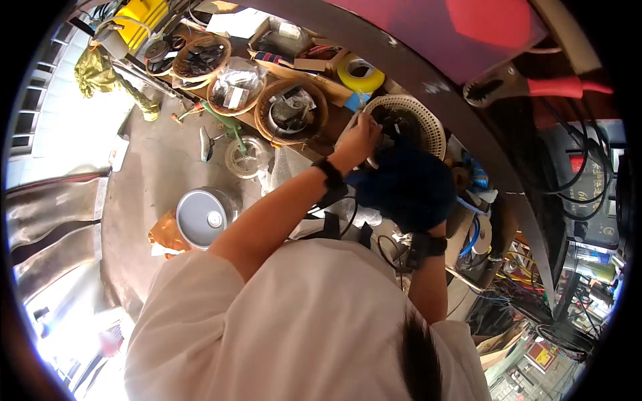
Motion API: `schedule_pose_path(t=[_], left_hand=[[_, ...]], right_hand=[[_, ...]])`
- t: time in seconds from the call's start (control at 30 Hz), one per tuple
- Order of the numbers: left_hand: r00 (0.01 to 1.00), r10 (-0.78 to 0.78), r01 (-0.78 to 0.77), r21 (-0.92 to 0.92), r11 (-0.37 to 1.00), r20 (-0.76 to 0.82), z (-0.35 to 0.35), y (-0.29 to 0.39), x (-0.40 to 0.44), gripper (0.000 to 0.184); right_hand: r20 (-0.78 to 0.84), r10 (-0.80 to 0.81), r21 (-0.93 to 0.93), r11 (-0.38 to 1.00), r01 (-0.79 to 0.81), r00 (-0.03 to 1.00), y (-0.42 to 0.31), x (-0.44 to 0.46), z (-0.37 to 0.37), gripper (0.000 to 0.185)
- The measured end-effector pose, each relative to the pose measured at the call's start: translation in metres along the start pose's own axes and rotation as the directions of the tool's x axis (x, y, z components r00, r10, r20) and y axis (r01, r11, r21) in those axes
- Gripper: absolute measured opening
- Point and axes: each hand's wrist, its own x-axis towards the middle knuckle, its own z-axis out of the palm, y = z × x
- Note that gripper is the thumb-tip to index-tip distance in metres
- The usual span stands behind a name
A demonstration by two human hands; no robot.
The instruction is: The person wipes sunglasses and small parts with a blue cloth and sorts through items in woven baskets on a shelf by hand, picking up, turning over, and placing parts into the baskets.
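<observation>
My left hand (359, 142) is at the left rim of a cream perforated plastic basket (433, 127) with dark items in it. Its fingers are bent together, and what is between them, if anything, is too small to make out. A dark blue cloth-like thing (404, 187) sits just below the basket and covers nearly all of my right hand (438, 230), hiding its fingers. Each wrist wears a black band.
Round baskets (292, 91) of small parts line the bench on the left, near a yellow tape roll (361, 72). Red-handled pliers (515, 87) are at the upper right. A grey bucket (202, 217) stands on the floor. Cables and a white spool (479, 234) lie on the right.
</observation>
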Motion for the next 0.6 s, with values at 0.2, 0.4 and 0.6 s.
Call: schedule_pose_path(t=[0.2,0.4,0.6], left_hand=[[0.995,0.092,-0.069,0.417,0.906,-0.035,0.075,-0.036,0.021,0.032],[0.947,0.318,-0.205,0.698,0.686,-0.035,0.105,-0.082,0.037,0.038],[0.826,0.488,-0.221,0.634,0.741,-0.282,0.064,-0.116,0.025,0.042]], right_hand=[[-0.142,0.140,0.280,0.955,-0.096,0.980,0.063,-0.020,-0.042,0.037],[-0.129,0.172,0.419,0.902,-0.103,0.977,0.093,-0.027,-0.057,0.038],[-0.053,0.162,0.496,0.861,-0.115,0.985,0.103,-0.017,-0.045,0.038]])
